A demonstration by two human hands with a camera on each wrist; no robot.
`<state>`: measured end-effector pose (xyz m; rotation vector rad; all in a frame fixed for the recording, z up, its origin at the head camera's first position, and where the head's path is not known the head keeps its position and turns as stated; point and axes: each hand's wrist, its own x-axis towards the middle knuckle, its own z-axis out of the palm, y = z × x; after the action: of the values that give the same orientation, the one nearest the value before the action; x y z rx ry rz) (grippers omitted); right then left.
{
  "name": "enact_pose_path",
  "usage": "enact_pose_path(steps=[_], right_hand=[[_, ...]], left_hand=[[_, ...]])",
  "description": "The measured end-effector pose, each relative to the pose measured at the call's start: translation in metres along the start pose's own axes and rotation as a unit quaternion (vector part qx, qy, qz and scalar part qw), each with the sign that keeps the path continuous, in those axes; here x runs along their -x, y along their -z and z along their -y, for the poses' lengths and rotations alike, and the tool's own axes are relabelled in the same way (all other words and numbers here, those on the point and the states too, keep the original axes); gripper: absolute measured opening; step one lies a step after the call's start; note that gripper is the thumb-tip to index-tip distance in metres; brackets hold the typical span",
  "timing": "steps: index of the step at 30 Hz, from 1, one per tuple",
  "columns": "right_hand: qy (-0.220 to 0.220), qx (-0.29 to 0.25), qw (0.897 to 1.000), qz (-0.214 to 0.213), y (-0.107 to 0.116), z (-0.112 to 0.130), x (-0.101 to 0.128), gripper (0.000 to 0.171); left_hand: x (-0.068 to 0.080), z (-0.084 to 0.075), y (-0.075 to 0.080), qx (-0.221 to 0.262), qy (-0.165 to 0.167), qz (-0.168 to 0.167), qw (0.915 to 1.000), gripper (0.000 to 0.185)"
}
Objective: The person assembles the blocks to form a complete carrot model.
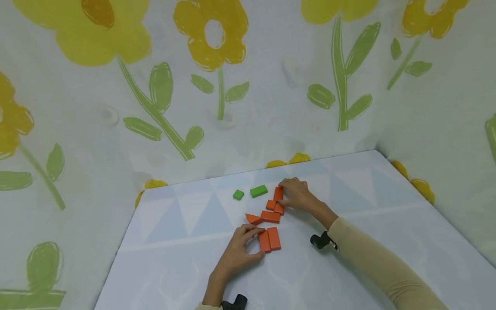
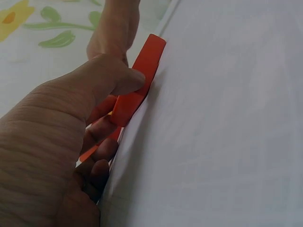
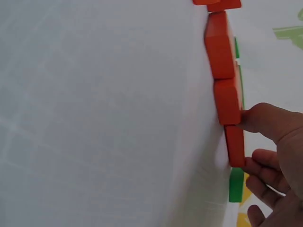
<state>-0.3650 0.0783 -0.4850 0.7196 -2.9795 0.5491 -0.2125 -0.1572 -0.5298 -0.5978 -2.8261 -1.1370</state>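
Two orange-red rectangular blocks lie side by side near the table's middle. My left hand pinches the left block by its ends, thumb at the near end and fingers at the far one; the right block touches it. Farther back, my right hand holds another orange-red block between thumb and fingers. In the right wrist view that block sits end to end with a second block. Beside these lie a small orange-red block, a longer block and a triangular block.
A green block and a small green block lie toward the back. Another green block stands just beyond my right fingers. A flower-printed wall borders the table at the back and right.
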Motion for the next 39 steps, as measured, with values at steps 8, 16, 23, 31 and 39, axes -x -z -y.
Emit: enact_pose_path(steps=[8,16,23,31,39], right_hand=[[0.013,-0.044,0.998,-0.042,0.014,0.006,0.016,0.059],[0.084,-0.056,0.993,-0.057,0.020,0.019,0.062,0.056],[0.144,-0.059,0.986,-0.051,0.026,0.034,0.097,0.058],[0.156,-0.063,0.986,-0.019,0.012,0.034,0.111,0.055],[0.145,-0.069,0.987,0.007,0.001,0.030,0.112,0.053]], left_hand=[[0.000,-0.001,0.002,0.002,-0.006,-0.004,1.0000,0.052],[0.000,0.000,0.001,-0.006,-0.003,0.001,1.0000,0.052],[0.000,-0.001,0.002,-0.005,-0.007,-0.003,1.0000,0.052],[0.001,0.001,0.000,-0.003,-0.005,-0.005,1.0000,0.052],[0.001,0.001,0.000,-0.002,-0.004,-0.006,1.0000,0.053]])
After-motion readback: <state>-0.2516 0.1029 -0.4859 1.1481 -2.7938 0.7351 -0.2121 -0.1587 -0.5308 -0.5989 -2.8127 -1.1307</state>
